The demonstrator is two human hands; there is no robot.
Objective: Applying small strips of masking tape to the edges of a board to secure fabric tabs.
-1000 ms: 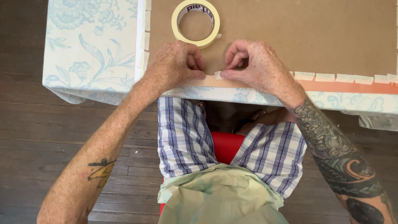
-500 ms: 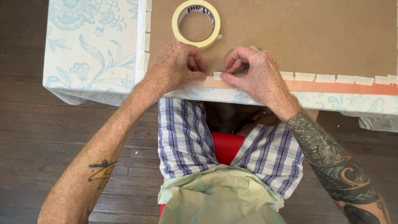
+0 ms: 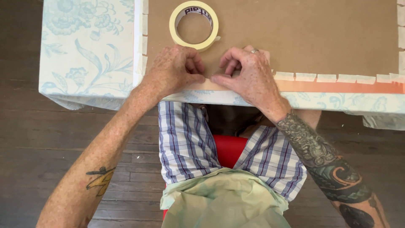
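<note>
Brown cardboard sheet (image 3: 295,38), tape-edged, under left hand (image 3: 175,71), right hand (image 3: 249,74).

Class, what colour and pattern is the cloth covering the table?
The tablecloth is pale blue-green with a white floral print, seen in the head view.
</note>
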